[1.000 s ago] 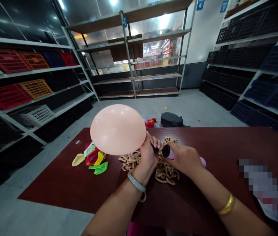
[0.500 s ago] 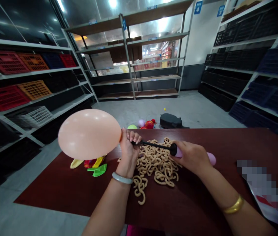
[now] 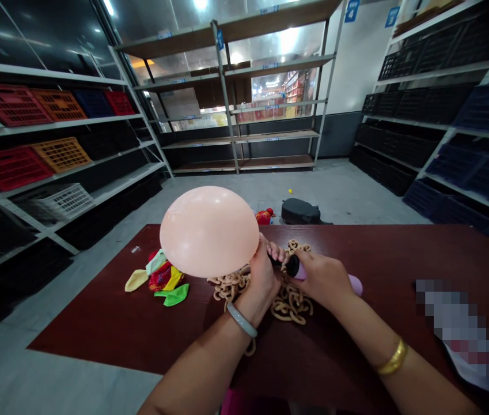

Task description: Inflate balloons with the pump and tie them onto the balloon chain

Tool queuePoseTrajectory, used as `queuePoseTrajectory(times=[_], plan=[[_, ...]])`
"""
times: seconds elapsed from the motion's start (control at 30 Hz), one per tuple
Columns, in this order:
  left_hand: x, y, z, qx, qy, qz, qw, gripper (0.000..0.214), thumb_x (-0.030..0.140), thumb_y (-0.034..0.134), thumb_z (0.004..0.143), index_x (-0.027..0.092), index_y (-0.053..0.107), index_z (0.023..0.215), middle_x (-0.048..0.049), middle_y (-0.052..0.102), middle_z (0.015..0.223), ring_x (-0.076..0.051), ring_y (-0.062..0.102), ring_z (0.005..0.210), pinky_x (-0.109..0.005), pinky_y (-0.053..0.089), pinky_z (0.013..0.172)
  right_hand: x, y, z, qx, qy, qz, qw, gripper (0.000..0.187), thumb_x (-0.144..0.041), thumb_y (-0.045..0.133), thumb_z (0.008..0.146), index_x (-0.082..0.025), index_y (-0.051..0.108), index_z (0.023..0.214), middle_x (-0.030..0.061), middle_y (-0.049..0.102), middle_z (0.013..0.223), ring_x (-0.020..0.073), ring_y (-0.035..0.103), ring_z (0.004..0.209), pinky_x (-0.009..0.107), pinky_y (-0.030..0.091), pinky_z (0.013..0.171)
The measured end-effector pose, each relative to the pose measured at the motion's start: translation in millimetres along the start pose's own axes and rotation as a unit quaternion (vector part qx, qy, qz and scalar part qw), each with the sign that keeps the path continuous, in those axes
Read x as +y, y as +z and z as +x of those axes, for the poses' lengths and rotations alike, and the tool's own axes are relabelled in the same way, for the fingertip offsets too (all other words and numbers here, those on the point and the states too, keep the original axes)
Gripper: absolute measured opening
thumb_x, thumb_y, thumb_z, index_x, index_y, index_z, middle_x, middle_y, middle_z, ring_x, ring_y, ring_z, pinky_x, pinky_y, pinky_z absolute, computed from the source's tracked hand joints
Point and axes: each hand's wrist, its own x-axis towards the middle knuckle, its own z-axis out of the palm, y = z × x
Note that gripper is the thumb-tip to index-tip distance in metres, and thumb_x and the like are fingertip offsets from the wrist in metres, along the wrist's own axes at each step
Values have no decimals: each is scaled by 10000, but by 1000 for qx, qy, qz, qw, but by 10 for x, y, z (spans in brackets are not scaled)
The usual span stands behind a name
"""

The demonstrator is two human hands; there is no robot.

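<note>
Head view: peach balloon (image 3: 209, 230), inflated, held up left of the pile of tan curled pieces (image 3: 294, 308), its lower edge overlapping the pile in view; clearance above it cannot be judged.

Handling (judged): very light, thin taut skin, springy, slightly slippery, likely to burst on a nail or sharp edge. Best hold is a pinch at the neck; only flat, gentle contact on the round body. Pump (image 3: 355, 285) probably light, rigid plastic; take it round the barrel.

Grip, left hand (image 3: 265, 271): fingers curled closed at the balloon's neck end, over the pile; a black pump part shows beside them. Neck hidden, so its seating on the pump is unreadable.

Grip, right hand (image 3: 324, 276): wrapped round the barrel at the pile's right edge, black collar protruding toward the left hand.

Limp balloons (image 3: 173, 294) lie left of the pile.
</note>
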Motion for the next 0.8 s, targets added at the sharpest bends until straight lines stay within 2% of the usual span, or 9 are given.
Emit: queuePoseTrajectory(times=[0.13, 0.3, 0.43, 0.5, 0.57, 0.8], plan=[[155, -63, 88, 20, -10, 1, 1000, 437, 412, 579, 855, 180, 339, 573, 53, 305, 446, -85, 339, 395, -236, 285, 422, 42, -4, 7, -8, -8, 0, 1000, 448, -578, 521, 808, -223, 572, 1077, 53, 700, 956, 224, 662, 812, 302, 398, 597], [658, -238, 321, 37, 26, -12, 999, 425, 365, 563, 873, 181, 314, 582, 66, 264, 432, -72, 283, 364, -216, 238, 397, 204, -34, 17, -10, -11, -13, 1000, 542, -583, 531, 802, -251, 509, 1229, 42, 695, 1031, 235, 664, 864, 311, 417, 627], [952, -301, 390, 7, 63, -17, 998, 431, 372, 575, 867, 181, 305, 590, 71, 255, 440, -66, 280, 368, -210, 243, 399, 293, -80, 11, -1, -15, -19, 1000, 511, -588, 507, 817, -260, 528, 1208, 35, 692, 1037, 234, 657, 883, 312, 416, 630], [952, -291, 371, -6, 68, -24, 997, 433, 379, 576, 866, 180, 306, 593, 71, 252, 447, -64, 287, 377, -207, 248, 405, 295, -100, -1, 3, -11, -28, 1000, 495, -576, 511, 820, -245, 543, 1187, 47, 693, 1022, 235, 656, 869, 311, 410, 624], [866, -269, 337, -8, 69, -35, 997, 417, 364, 572, 872, 178, 316, 601, 71, 251, 455, -60, 287, 382, -202, 248, 411, 272, -112, -14, 3, -7, -39, 999, 479, -557, 519, 823, -232, 549, 1173, 54, 692, 1002, 235, 654, 848, 313, 404, 618], [329, -119, 155, 2, 10, -15, 1000, 425, 400, 560, 872, 180, 323, 596, 60, 280, 462, -71, 319, 403, -215, 267, 423, 89, -90, -17, -10, -8, -44, 999, 545, -558, 510, 829, -201, 502, 1240, 83, 685, 1008, 231, 644, 836, 309, 388, 606]])
